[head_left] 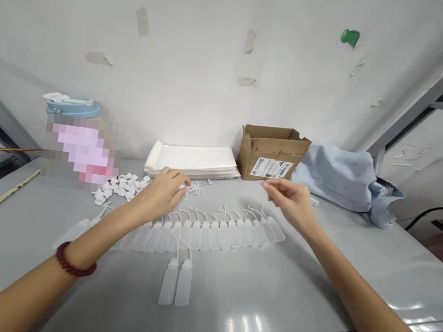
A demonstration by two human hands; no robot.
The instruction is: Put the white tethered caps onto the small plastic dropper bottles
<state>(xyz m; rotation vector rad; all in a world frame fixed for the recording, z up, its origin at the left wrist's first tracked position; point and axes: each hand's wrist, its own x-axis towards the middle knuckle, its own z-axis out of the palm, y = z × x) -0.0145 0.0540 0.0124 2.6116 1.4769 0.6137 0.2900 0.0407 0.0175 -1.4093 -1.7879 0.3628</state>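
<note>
My left hand [166, 194] reaches over the table, fingers bent down beside a small heap of white cords [195, 190]. A bit of white shows between its thumb and forefinger; I cannot make out what it is. My right hand [291, 200] hovers past the right end of the row, thumb and fingertips pinched together. Whether anything small is in that pinch cannot be seen. Below and between the hands lies a row of translucent plastic bottles [214, 235] with white cord loops at their necks. Two more corded bottles [177, 283] lie nearer to me.
Small white plastic pieces [123, 186] are heaped left of my left hand. Behind stand a stack of white sheets [193, 161] and an open cardboard box [272, 154]. Light-blue cloth [339, 177] lies at right, a blue-lidded container [73, 106] at left. A thin strip [14, 189] rests far left.
</note>
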